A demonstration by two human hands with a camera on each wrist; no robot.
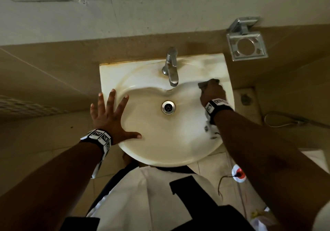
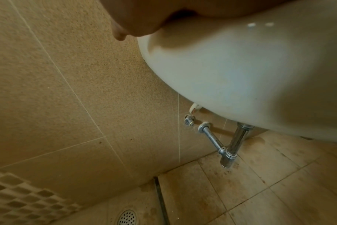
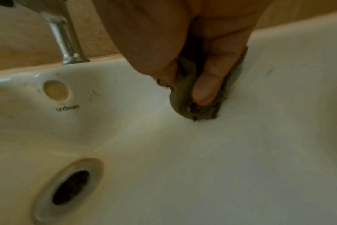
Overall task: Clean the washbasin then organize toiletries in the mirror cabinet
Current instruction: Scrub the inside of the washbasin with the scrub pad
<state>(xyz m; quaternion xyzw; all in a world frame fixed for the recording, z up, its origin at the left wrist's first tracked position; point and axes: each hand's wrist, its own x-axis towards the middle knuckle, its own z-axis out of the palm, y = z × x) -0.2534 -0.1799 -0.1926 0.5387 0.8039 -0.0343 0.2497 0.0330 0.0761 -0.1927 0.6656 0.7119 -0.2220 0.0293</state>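
Observation:
A cream, stained washbasin [image 1: 160, 147] hangs on the tiled wall, with a chrome tap [image 1: 171, 66] at the back and a drain [image 1: 168, 107] in the middle. My right hand [image 1: 212, 93] grips a worn dark-green scrub pad [image 1: 208, 83] and presses it on the basin's inner right slope, just right of the tap spout. In the right wrist view the fingers [image 3: 208, 85] curl round the folded scrub pad [image 3: 183, 94] against the porcelain. My left hand [image 1: 109, 113] lies flat, fingers spread, on the basin's left rim. The left wrist view shows the basin's underside [image 2: 240, 76].
A metal tumbler holder [image 1: 247, 46] juts from the wall at the upper right. Below the basin run a chrome trap pipe [image 2: 229, 146] and a wall valve [image 2: 190, 121]. A round floor drain [image 2: 127, 217] sits in the stained floor tiles. The mirror cabinet is out of view.

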